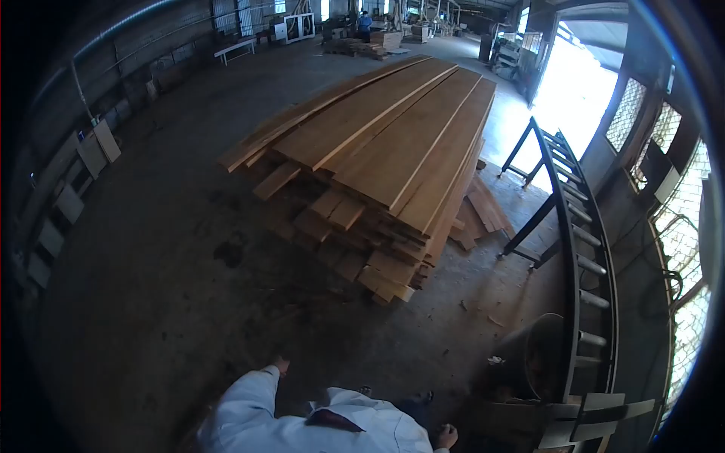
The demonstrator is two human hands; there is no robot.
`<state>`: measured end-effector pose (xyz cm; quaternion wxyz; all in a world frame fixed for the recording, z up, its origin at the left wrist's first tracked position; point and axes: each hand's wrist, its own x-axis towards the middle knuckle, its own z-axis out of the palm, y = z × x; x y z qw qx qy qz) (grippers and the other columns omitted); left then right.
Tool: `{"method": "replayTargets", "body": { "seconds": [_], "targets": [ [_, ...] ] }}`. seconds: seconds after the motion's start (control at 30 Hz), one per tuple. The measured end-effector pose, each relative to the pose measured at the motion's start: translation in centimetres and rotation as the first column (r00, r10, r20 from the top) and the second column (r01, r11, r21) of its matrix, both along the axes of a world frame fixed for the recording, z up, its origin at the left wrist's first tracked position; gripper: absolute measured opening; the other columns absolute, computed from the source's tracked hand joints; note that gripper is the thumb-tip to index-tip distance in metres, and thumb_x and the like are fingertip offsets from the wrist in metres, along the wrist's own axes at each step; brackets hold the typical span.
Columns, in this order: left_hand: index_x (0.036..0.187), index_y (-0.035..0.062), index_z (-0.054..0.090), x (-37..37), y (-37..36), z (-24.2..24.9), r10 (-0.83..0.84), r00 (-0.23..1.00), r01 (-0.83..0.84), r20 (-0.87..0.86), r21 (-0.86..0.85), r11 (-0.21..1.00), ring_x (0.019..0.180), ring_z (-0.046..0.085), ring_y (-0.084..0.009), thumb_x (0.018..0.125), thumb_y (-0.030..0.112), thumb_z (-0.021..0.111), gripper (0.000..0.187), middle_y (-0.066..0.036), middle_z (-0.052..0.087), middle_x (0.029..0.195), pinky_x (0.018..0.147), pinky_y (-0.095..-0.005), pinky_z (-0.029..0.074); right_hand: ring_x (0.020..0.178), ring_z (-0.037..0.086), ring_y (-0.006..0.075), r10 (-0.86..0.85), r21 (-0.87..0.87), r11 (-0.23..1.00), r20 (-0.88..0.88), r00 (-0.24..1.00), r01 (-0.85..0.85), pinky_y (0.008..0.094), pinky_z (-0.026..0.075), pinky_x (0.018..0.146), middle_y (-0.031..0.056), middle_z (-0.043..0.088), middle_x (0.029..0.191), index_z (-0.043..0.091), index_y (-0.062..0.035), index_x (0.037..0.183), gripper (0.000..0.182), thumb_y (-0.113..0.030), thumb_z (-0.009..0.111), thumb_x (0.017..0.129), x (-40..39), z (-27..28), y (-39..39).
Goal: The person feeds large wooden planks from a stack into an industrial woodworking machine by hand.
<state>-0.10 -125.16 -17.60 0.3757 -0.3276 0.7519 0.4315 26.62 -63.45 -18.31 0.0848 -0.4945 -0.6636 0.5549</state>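
Note:
My left hand [282, 365] shows small and dark at the end of a white sleeve, low in the view and left of centre. Its fingers are too dim to make out, and no object shows at it. At the bottom edge my right hand [447, 436] hangs beside my body, its fingers curled in with nothing visible in them. Ahead of me, apart from both hands, lies a large stack of long wooden boards [393, 143]. Shorter wood pieces [338, 208] stick out from the near end, under the top boards.
A black roller conveyor [572, 226] runs along the right side, with a dark barrel [532, 355] beside its near end. Loose planks [483, 208] lie right of the stack. Panels [69, 202] lean along the left wall. Farther back, a person in blue [365, 23] is near more stacked wood.

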Motion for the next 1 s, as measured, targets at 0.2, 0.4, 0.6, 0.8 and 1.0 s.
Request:
{"method": "replayTargets", "body": {
  "seconds": [0.2,0.4,0.6,0.8,1.0],
  "targets": [
    [0.135,0.01,0.043,3.4,-0.5,-1.9,0.58,0.814,-0.56,0.038,0.314,0.767,0.076,0.063,-0.0287,0.101,0.039,0.042,0.045,-0.014,0.061,0.102,0.07,-0.0487,0.055,0.069,0.068,0.0211,0.294,0.186,0.947,-0.183,0.938,-0.261,0.0343,0.057,0.058,0.0128,0.069,0.09,0.06,0.0024,0.105,0.022,-0.017,0.057,0.097,-13.5,-2.6,1.4],
    [0.123,0.0063,0.055,-1.2,5.1,-4.9,0.482,0.876,-0.377,-0.001,0.624,0.685,0.088,0.067,-0.0239,0.098,0.045,0.052,0.046,-0.016,0.066,0.109,0.072,-0.0393,0.057,0.075,0.069,0.0204,0.303,-0.17,0.894,-0.453,0.838,-0.415,0.0324,0.057,0.069,0.0125,0.069,0.087,0.062,0.0014,0.106,0.027,-0.024,0.059,0.097,-36.6,17.5,-9.4],
    [0.114,0.0073,0.059,-8.5,4.3,2.0,0.343,0.9,-0.263,-0.27,0.29,0.92,0.091,0.066,-0.0207,0.1,0.043,0.048,0.04,-0.012,0.069,0.106,0.073,-0.0363,0.056,0.098,0.067,0.0226,0.524,-0.112,0.608,-0.687,0.503,-0.786,0.0338,0.054,0.087,0.0137,0.067,0.109,0.058,0.0014,0.118,0.035,-0.029,0.055,0.1,-57.1,30.8,-23.2],
    [0.114,0.0073,0.059,-8.4,-4.2,6.1,0.436,0.886,-0.4,-0.16,0.213,0.891,0.092,0.066,-0.0207,0.1,0.044,0.048,0.04,-0.011,0.069,0.106,0.074,-0.0363,0.055,0.125,0.053,0.031,0.436,-0.061,0.21,-0.887,0.149,-0.976,0.0397,0.045,0.104,0.0187,0.052,0.135,0.043,0.003,0.135,0.048,-0.028,0.053,0.101,-73.0,33.4,-37.1],
    [0.114,0.0072,0.06,-16.1,-8.2,8.7,0.514,0.846,-0.482,-0.141,0.207,0.851,0.092,0.066,-0.0206,0.1,0.044,0.048,0.041,-0.011,0.069,0.106,0.075,-0.0363,0.055,0.14,0.034,0.034,0.103,-0.802,-0.112,-0.597,0.796,-0.587,0.0476,0.039,0.11,0.0189,0.033,0.151,0.034,-0.0007,0.143,0.058,-0.032,0.056,0.099,-83.4,32.2,-46.0]
  ]
}}
